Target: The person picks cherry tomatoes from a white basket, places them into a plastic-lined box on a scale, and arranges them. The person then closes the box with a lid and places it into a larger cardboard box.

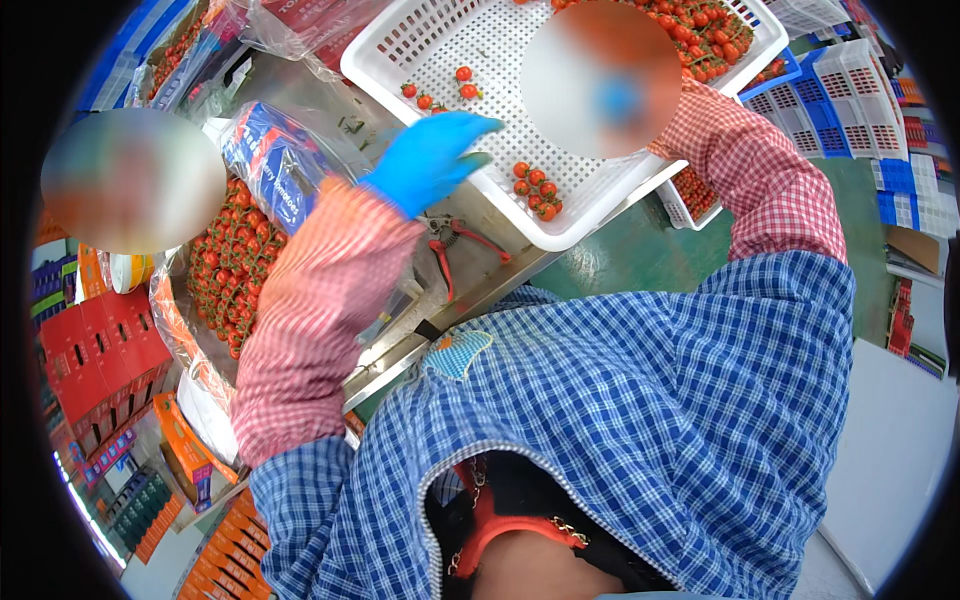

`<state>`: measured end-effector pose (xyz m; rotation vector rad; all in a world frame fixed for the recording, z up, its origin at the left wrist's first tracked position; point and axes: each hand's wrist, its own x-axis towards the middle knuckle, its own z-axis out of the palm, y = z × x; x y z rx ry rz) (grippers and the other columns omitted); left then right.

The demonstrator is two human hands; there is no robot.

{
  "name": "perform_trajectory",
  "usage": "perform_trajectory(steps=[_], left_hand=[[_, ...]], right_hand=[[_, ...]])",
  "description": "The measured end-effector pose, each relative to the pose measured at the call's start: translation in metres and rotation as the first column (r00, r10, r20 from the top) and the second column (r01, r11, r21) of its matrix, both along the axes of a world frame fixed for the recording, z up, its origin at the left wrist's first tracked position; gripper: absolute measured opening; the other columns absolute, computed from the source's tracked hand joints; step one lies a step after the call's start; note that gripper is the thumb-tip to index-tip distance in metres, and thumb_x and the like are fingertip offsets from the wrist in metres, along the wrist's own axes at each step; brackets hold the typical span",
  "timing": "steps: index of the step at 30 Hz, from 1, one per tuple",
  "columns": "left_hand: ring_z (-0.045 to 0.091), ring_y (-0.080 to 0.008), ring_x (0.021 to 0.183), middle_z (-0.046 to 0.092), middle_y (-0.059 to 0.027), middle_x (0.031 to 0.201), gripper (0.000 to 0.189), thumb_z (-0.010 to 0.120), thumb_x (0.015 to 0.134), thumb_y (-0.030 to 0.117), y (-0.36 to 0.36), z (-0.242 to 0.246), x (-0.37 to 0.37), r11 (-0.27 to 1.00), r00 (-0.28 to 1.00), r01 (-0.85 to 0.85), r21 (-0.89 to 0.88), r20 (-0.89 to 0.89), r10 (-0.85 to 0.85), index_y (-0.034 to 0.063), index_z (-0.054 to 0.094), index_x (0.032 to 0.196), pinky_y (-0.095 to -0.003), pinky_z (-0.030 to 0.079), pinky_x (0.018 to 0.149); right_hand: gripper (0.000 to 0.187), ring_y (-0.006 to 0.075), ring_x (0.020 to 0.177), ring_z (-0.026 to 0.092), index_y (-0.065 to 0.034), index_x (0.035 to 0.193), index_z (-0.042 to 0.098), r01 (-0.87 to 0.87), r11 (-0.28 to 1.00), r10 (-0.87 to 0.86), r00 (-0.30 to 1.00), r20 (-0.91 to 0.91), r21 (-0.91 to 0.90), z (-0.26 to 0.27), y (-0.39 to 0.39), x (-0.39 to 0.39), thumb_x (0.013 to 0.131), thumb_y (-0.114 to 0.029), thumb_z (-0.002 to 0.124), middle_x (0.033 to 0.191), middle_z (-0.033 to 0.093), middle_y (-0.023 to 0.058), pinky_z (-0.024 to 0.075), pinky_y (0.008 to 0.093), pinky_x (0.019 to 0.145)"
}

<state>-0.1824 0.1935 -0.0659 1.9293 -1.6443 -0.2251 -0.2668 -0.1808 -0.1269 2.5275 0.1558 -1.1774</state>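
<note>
My left hand [431, 161], in a blue glove, hovers at the near left rim of a white perforated plastic crate [551, 238]. Its fingers are apart and hold nothing that shows. My right arm reaches over the crate's right side; a blurred patch hides most of that hand, so its grip cannot be made out. Small vine clusters of cherry tomatoes [537, 191] lie on the crate floor, and a larger heap [709, 37] fills its far right corner. Red-handled pruning shears [450, 244] rest on the metal table, below my left hand.
Left of my arm stands a plastic-lined box of vine cherry tomatoes [232, 277], beside a blue printed carton flap [270, 165]. Red cartons [105, 360] are stacked at the left. White and blue crates [847, 97] stand at the right, with a small tomato crate [694, 199] lower down.
</note>
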Motion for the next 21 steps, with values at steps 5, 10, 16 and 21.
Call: perform_trajectory(steps=[5, 10, 16, 21], left_hand=[[0.057, -0.0263, 0.1, 0.057, -0.0097, 0.111, 0.047, 0.062, 0.075, 0.011, -0.063, -0.034, -0.03, 0.831, 0.985, 0.15, 0.535, -0.006, -0.174, 0.0189, 0.05, 0.12, -0.0387, 0.046, 0.084], [0.06, -0.0271, 0.092, 0.062, -0.0079, 0.103, 0.031, 0.058, 0.078, 0.017, -0.034, -0.054, -0.043, 0.677, 0.964, 0.266, 0.686, -0.194, -0.182, 0.016, 0.059, 0.109, -0.0369, 0.047, 0.081], [0.06, -0.0197, 0.09, 0.062, -0.0098, 0.101, 0.043, 0.051, 0.077, 0.014, -0.016, -0.035, 0.029, 0.711, 0.802, 0.273, 0.648, -0.562, 0.204, 0.0151, 0.053, 0.119, -0.0331, 0.049, 0.077], [0.052, -0.033, 0.108, 0.042, -0.0198, 0.129, 0.06, 0.049, 0.08, 0.024, 0.04, -0.001, 0.062, 0.906, -0.182, 0.406, 0.116, -0.962, 0.205, 0.0058, 0.031, 0.134, -0.0461, 0.045, 0.09]], right_hand=[[0.047, 0.0261, 0.09, 0.059, -0.0164, 0.111, 0.057, 0.137, 0.982, -0.129, 0.989, -0.065, 0.131, 0.019, 0.072, 0.026, 0.066, -0.018, 0.073, 0.101, 0.06, 0.0096, 0.0504, 0.039, 0.072], [0.052, 0.0213, 0.081, 0.06, -0.0141, 0.122, 0.048, 0.052, 0.852, -0.214, 0.943, 0.256, 0.521, 0.031, 0.123, 0.044, 0.073, -0.009, 0.062, 0.094, 0.06, 0.0115, 0.0508, 0.0347, 0.07], [0.065, 0.0275, 0.096, 0.057, -0.0267, 0.134, 0.035, -0.233, 0.832, -0.087, 0.841, 0.534, 0.503, 0.038, 0.146, 0.069, 0.077, 0.002, 0.047, 0.115, 0.054, 0.0113, 0.0479, 0.0378, 0.082], [0.057, 0.0328, 0.12, 0.041, -0.0316, 0.132, 0.035, -0.592, 0.747, 0.458, 0.788, 0.41, 0.304, 0.019, 0.161, 0.057, 0.082, -0.007, 0.044, 0.139, 0.033, 0.0039, 0.0423, 0.043, 0.092]])
